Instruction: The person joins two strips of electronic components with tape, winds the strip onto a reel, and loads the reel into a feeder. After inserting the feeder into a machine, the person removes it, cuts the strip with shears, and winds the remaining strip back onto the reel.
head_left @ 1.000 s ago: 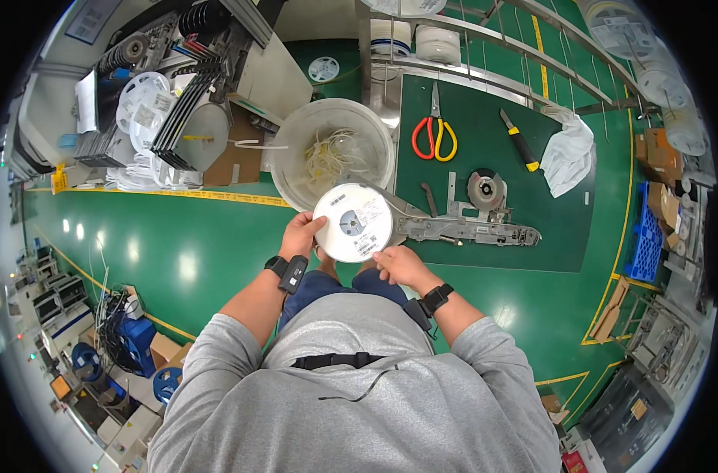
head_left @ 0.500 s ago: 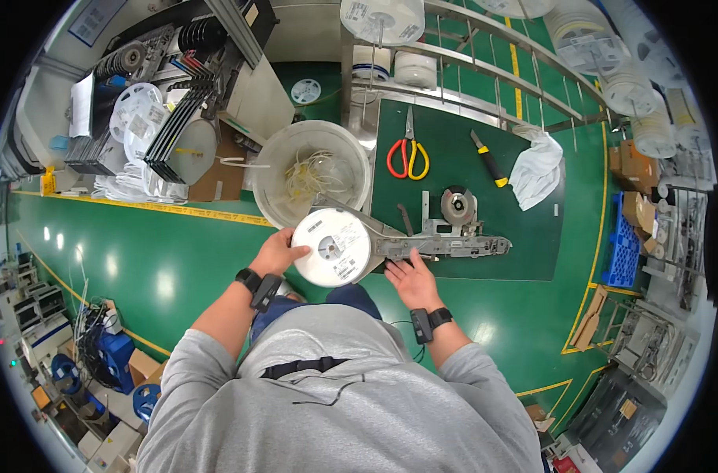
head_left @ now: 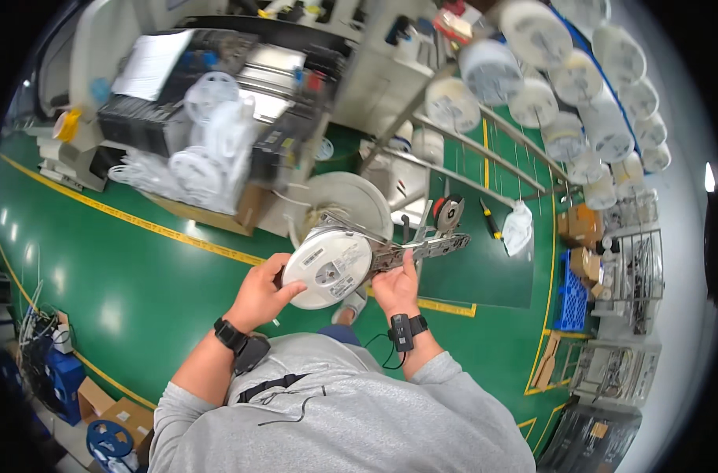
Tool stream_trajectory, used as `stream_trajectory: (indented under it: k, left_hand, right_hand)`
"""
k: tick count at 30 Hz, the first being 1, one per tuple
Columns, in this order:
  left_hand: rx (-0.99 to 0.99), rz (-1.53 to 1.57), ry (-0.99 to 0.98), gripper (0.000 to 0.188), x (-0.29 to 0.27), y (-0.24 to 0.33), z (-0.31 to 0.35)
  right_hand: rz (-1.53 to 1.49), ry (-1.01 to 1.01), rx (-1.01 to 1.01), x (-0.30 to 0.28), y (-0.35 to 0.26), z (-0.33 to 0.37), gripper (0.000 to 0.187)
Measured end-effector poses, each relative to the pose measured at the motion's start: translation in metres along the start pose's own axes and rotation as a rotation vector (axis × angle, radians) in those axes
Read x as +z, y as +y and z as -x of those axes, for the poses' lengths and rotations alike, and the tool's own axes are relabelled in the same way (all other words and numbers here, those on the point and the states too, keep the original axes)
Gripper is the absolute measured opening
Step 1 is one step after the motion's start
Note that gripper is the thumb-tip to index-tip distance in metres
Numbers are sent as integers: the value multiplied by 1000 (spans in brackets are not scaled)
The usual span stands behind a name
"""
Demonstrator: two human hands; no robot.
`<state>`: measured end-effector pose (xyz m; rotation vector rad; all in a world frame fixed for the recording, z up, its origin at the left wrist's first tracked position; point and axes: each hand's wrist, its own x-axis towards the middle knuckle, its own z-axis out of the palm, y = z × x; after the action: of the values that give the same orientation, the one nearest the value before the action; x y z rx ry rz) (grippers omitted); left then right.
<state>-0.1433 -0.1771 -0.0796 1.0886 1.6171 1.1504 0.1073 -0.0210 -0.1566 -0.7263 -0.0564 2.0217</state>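
Observation:
A metal tape feeder with a white reel on its left end is held in front of me, its right end tilted away. My left hand grips the reel end, thumb on the reel's face and fingers hidden behind. My right hand is closed round the feeder's arm just right of the reel, thumb on top. A smaller dark-centred reel stands on the feeder's far side. Beyond the white reel is a whitish bin with tape scraps, partly covered by the feeder.
A green-topped table carries a yellow-black utility knife and a white cloth. Behind it, a metal rack bears several white reels. At left, a loaded cart holds black feeders and loose white reels. Yellow lines mark the green floor.
The feeder with its reel has risen off the table and tilted. My right hand has gone from open beside it to closed round it. The view has turned leftward.

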Motion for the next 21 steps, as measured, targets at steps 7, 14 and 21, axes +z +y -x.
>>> stream_trajectory:
  k: [7, 14, 21]
  left_hand:
    - [131, -110, 315, 38, -216, 2, 148]
    - [213, -180, 484, 27, -362, -56, 214]
    - [17, -437, 595, 25, -594, -99, 243]
  right_hand:
    - [45, -117, 130, 175, 223, 23, 42]
    - [268, -343, 227, 335, 408, 32, 22]
    - [447, -593, 320, 487, 600, 28, 11]
